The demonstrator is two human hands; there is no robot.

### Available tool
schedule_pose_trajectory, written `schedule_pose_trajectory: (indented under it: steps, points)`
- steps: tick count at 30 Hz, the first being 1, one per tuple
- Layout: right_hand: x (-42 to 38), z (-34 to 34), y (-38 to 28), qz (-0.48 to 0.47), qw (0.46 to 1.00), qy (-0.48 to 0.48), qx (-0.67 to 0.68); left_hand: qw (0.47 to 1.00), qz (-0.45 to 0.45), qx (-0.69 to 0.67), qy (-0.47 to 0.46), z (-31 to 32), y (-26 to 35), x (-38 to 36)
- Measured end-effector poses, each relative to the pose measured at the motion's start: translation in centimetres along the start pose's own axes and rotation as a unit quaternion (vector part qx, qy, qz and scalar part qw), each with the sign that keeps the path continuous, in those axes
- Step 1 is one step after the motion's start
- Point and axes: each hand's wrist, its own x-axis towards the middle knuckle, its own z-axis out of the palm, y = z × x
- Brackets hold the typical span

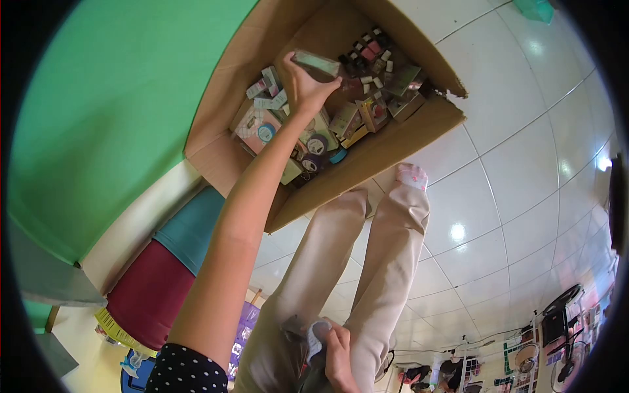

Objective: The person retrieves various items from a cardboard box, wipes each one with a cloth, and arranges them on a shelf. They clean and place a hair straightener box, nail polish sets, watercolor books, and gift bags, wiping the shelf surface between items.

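My left hand (308,88) reaches into a large cardboard box (367,164), its fingers wrapped round the sides of a small box with a pale, clear-looking top (316,64). Below it in the cardboard box lie small white cartons (270,80), a pink package (252,131), round dark-lidded containers (317,144) and several small bottles (370,49). Near my lap, my right hand (339,354) is closed on a grey-and-white item (319,334), blurred and partly hidden.
A green wall (118,98) stands at the left, beside teal (190,229) and dark red (149,295) containers. My legs (386,262) extend over the white tiled floor (524,177). At the lower right are a black fan-like object (562,301), cables and racks of items.
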Motion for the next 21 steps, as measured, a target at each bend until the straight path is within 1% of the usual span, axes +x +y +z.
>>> schedule_pose_trajectory:
  steps: [1, 3, 4, 5, 6, 7, 8, 9, 10, 11, 13, 14, 15, 16, 17, 19, 20, 21]
  points:
    - [-0.1, 0.0, -0.1, -0.008, 1.000, -0.003, -0.001, 1.000, 0.006, -0.002, 0.006, -1.1, 0.1, 0.1]
    - [-0.2, -0.2, 0.1, -0.021, 0.998, 0.035, 0.040, 0.997, 0.005, -0.071, 0.023, -3.2, 0.2, 0.2]
    - [-0.4, -0.5, 0.0, 0.007, 0.996, 0.040, 0.085, 0.980, -0.043, -0.194, 0.002, -4.7, 1.0, -0.2]
    - [-0.2, -1.2, 0.3, -0.009, 0.994, 0.038, 0.102, 0.950, -0.101, -0.293, -0.032, -6.4, 1.7, -1.0]
    - [-0.1, -2.1, 0.6, -0.002, 0.987, 0.026, 0.161, 0.906, -0.155, -0.389, -0.069, -8.4, 2.7, -1.9]
    - [-0.6, -3.0, 0.4, 0.005, 0.976, 0.013, 0.219, 0.879, -0.186, -0.424, -0.114, -11.0, 4.0, -2.9]
    - [-1.6, -3.2, -1.0, -0.039, 0.970, 0.037, 0.239, 0.848, -0.215, -0.458, -0.159, -13.6, 5.4, -4.1]
    - [-2.5, -3.3, -2.9, -0.081, 0.961, 0.059, 0.258, 0.806, -0.243, -0.514, -0.166, -15.2, 5.8, -6.2]
    - [-3.0, -4.1, -4.2, -0.142, 0.946, 0.055, 0.284, 0.760, -0.268, -0.566, -0.172, -16.7, 5.9, -8.4]
    - [-3.4, -5.0, -5.7, -0.202, 0.928, 0.048, 0.310, 0.703, -0.260, -0.619, -0.236, -18.9, 7.1, -9.9]
    - [-7.1, -5.3, -10.6, -0.302, 0.913, -0.027, 0.271, 0.673, -0.300, -0.639, -0.219, -24.6, 12.7, -12.4]
    - [-9.6, -4.9, -12.6, -0.336, 0.902, -0.075, 0.261, 0.628, -0.356, -0.656, -0.220, -27.8, 15.7, -13.1]
    - [-12.2, -4.0, -14.3, -0.369, 0.886, -0.125, 0.250, 0.559, -0.352, -0.715, -0.230, -29.1, 16.9, -13.8]
    - [-14.8, -2.7, -15.6, -0.387, 0.886, -0.114, 0.228, 0.558, -0.308, -0.733, -0.239, -31.8, 21.8, -13.0]
    - [-16.6, -2.0, -15.8, -0.398, 0.881, -0.124, 0.222, 0.558, -0.292, -0.739, -0.237, -33.9, 24.8, -12.6]
    - [-20.2, -0.8, -15.9, -0.421, 0.888, -0.108, 0.150, 0.380, -0.305, -0.827, -0.280, -37.8, 29.1, -13.2]
    - [-22.8, 0.6, -16.0, -0.433, 0.888, -0.100, 0.114, 0.380, -0.290, -0.833, -0.277, -39.3, 30.4, -13.5]
    - [-25.4, 2.1, -16.1, -0.446, 0.887, -0.092, 0.079, 0.398, -0.279, -0.826, -0.287, -40.7, 31.6, -13.6]
